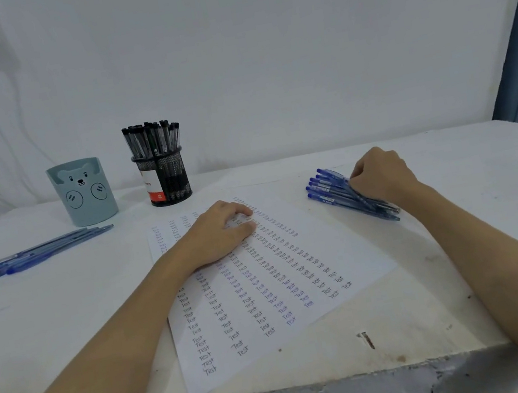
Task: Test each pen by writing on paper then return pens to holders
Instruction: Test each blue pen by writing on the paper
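Head view, left hand [219, 233] flat on paper [315, 276], right hand [381, 176] gripping blue pens [332, 192]

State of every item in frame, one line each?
Paper: flat, columns of "Test" written.
Left hand: open, pressing the paper.
Right hand: curled on the right blue pens.
Left blue pens: loose on table.
Bear holder: upright, contents unseen.
Mesh holder: upright, full of black pens.

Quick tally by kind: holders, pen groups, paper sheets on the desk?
Pen holders: 2, a pale blue bear-face cup and a black mesh cup full of black pens.
Loose blue pen groups: 2, one lying at far left, one pile under the right hand.
White paper sheets covered in "Test": 1.
Total: 5. Single pens are too overlapped to count.
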`<state>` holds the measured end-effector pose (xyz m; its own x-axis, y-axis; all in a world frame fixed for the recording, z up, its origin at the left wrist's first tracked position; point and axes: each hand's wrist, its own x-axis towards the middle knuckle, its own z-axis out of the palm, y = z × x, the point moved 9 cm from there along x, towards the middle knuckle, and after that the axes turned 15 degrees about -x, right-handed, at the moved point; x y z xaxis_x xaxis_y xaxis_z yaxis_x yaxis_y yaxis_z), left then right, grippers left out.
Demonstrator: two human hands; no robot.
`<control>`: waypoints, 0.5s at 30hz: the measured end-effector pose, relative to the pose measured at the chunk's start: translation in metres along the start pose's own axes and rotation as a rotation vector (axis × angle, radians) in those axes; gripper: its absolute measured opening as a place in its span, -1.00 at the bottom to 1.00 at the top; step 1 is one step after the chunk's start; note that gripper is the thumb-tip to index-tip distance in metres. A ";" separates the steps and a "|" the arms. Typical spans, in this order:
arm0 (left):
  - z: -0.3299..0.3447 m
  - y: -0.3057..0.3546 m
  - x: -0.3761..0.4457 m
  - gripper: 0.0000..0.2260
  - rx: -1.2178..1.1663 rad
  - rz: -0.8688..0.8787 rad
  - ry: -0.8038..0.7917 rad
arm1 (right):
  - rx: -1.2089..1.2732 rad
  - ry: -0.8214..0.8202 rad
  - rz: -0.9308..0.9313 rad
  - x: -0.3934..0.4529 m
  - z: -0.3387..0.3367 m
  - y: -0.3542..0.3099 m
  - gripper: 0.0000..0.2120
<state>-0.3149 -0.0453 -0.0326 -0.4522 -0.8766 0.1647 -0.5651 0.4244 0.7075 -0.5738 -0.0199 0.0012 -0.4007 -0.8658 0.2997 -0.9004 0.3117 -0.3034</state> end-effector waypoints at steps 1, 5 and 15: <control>0.000 0.000 0.000 -0.70 -0.002 0.003 0.001 | -0.007 -0.009 0.006 0.000 0.001 0.001 -0.78; -0.001 0.000 0.001 -0.71 -0.010 0.018 0.015 | -0.004 -0.009 0.007 0.001 0.000 0.000 -0.75; -0.037 0.009 -0.015 -0.75 0.000 0.078 0.131 | -0.008 0.160 -0.104 -0.014 -0.030 -0.032 -0.83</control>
<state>-0.2873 -0.0368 -0.0031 -0.4009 -0.8630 0.3073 -0.5319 0.4924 0.6889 -0.5444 -0.0056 0.0334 -0.3269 -0.8205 0.4690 -0.9394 0.2279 -0.2562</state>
